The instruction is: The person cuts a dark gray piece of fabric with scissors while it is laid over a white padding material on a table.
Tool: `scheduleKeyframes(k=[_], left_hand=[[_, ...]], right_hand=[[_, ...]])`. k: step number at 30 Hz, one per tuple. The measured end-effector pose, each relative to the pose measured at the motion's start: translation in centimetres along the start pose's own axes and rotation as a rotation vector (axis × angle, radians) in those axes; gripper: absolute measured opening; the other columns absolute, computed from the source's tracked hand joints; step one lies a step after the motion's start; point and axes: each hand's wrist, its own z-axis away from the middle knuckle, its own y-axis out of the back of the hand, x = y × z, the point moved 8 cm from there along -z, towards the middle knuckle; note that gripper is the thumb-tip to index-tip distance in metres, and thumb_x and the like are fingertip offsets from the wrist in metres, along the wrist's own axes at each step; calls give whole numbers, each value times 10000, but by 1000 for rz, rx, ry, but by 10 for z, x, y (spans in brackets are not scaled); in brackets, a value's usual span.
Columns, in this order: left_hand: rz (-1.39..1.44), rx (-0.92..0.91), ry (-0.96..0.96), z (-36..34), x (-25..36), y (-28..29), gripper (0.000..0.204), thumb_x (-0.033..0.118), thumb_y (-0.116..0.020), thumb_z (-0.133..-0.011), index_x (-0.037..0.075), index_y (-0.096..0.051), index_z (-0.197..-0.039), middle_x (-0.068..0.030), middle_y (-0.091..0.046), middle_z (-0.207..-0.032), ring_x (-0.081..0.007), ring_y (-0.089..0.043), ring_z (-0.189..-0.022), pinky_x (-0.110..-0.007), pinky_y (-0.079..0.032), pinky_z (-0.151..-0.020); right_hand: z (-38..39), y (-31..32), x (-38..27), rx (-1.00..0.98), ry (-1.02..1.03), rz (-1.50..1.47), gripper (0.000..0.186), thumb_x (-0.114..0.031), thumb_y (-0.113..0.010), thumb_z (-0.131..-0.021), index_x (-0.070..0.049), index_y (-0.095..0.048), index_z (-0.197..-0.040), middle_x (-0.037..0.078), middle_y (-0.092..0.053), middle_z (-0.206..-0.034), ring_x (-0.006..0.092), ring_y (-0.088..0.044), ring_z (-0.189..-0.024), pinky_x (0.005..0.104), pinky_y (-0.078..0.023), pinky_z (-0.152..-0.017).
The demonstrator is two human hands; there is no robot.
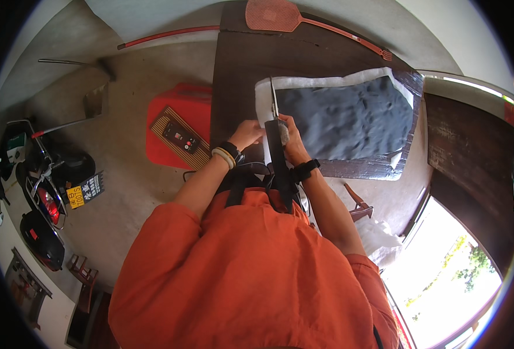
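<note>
A white padded sheet with a crumpled dark grey layer lies on the dark table. A narrow metal blade with a long black part below it stands across the sheet's left end. My right hand is closed at the junction of blade and black part, with a small greyish piece under its fingers that I cannot identify. My left hand has curled fingers at the white sheet's left edge, partly hidden; what they hold is unclear.
A red stool carries a slatted mat and a phone. A fly swatter and red rod lie beyond. A scooter stands left. A wooden chair and bright doorway are at right.
</note>
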Motion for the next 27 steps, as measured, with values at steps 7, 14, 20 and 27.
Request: scheduleKeyframes(k=[7, 14, 20, 27], left_hand=[[14, 8, -40, -4, -5, 0, 284, 314, -581, -870, 32, -610, -889, -12, -620, -748, -73, -577, -637, -201, -455, -565], [24, 14, -55, -2, -10, 1, 306, 347, -588, -858, 45, -610, -900, -6, -622, -765, -74, -582, -651, -204, -464, -584], [67, 30, -9, 1, -19, 4, 279, 298, -590, -862, 23, -611, -904, 1, -609, -752, -65, -543, -607, -199, -452, -573], [114, 188, -56, 52, -25, 42, 249, 198, -650, -800, -20, -626, -919, -22, -612, -771, -75, -539, -630, -209, -444, -577]], right_hand=[[3, -3, -3, -23, -15, 72, 474, -129, -647, -814, -10, -406, -1205, 70, -576, -946, 97, -549, -792, 236, -472, -658], [4, -4, 3, -26, -72, -61, 495, -108, -648, -818, -20, -386, -1229, 69, -577, -930, 94, -558, -764, 223, -472, -621], [-6, 3, 27, -21, -96, -101, 543, -135, -671, -808, -38, -363, -1246, 59, -590, -831, 91, -555, -675, 222, -451, -552], [-8, 10, 29, 12, -84, 106, 605, -186, -740, -763, -80, -386, -1243, -14, -530, -657, 50, -463, -517, 211, -346, -447]])
